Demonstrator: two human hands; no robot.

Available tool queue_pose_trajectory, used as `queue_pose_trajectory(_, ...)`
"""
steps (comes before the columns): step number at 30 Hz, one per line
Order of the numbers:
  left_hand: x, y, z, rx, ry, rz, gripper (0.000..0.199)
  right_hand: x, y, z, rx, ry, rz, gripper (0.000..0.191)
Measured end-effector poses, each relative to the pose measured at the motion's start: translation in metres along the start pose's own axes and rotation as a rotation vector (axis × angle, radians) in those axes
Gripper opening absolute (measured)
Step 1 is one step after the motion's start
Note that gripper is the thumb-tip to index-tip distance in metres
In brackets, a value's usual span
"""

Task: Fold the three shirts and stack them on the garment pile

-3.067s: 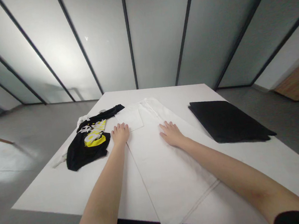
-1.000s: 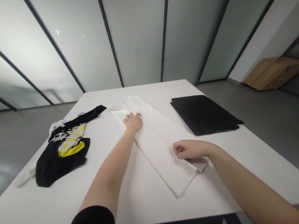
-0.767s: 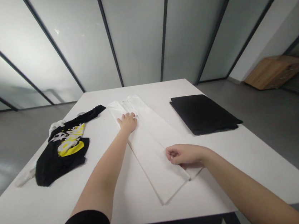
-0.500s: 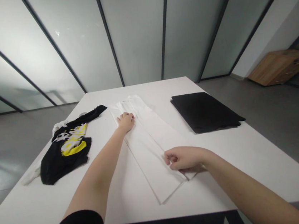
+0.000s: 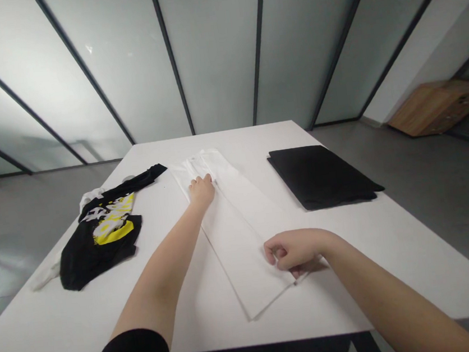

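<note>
A long white garment, folded lengthwise, lies flat on the table with its near end toward me. My left hand is closed at the garment's far part, its fingers curled on the edge of the upper layer. Nearer to me, my right hand pinches the same layer by its right edge, close to the near corner. The lower layer shows at the right, partly hidden under my right hand. What kind of garment it is I cannot tell.
A black garment with a yellow and white print lies loosely at the left of the white table, with some white cloth beside it. On the right rests a folded black cloth. Behind the table stands a frosted glass wall.
Both hands have shifted slightly to the right, drawing the upper layer's edge along. The upper layer now looks smoother and covers more of the lower one.
</note>
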State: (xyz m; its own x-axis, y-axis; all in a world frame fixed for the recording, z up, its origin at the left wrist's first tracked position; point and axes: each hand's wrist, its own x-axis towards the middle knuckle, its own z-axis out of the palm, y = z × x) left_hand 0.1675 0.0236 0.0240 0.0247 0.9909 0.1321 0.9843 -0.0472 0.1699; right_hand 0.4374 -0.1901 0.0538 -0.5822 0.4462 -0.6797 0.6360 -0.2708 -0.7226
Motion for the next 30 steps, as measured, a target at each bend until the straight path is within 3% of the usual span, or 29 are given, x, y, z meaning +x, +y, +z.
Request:
queue_pose_trajectory(5,-0.003,0.006,0.005,0.005,0.004,-0.017,0.042,0.002,0.003,-0.001,-0.029,-0.007,0.007,0.023)
queue_pose_trajectory(9,-0.013,0.011,0.014,-0.005,0.103,-0.075,0.047,0.001,0.004,0.001,-0.029,-0.027,0.114,0.02)
queue_pose_trajectory(13,-0.022,0.009,0.018,-0.043,0.119,-0.09,0.055,-0.006,-0.003,-0.001,-0.201,-0.037,0.138,0.017)
queue_pose_trajectory(15,-0.024,0.007,0.018,-0.043,0.092,-0.056,0.064,-0.007,-0.01,-0.002,-0.311,0.084,0.051,0.035)
queue_pose_trajectory(17,-0.025,0.006,0.019,-0.029,0.065,-0.031,0.071,0.0,-0.015,0.0,-0.399,0.352,-0.119,0.044)
queue_pose_trajectory(19,-0.025,0.005,0.021,-0.013,0.04,-0.022,0.078,0.013,-0.017,0.005,-0.481,0.655,-0.345,0.037)
queue_pose_trajectory(21,-0.024,0.004,0.024,-0.008,0.011,-0.021,0.085,0.031,-0.015,0.013,-0.585,0.833,-0.549,0.026)
queue_pose_trajectory(24,-0.021,0.003,0.026,-0.004,-0.029,-0.017,0.091,0.053,-0.008,0.025,-0.805,0.803,-0.643,0.045)
queue_pose_trajectory(30,-0.008,0.005,0.025,0.054,-0.069,-0.019,0.091,0.064,-0.001,0.045,-1.024,0.653,-0.414,0.075)
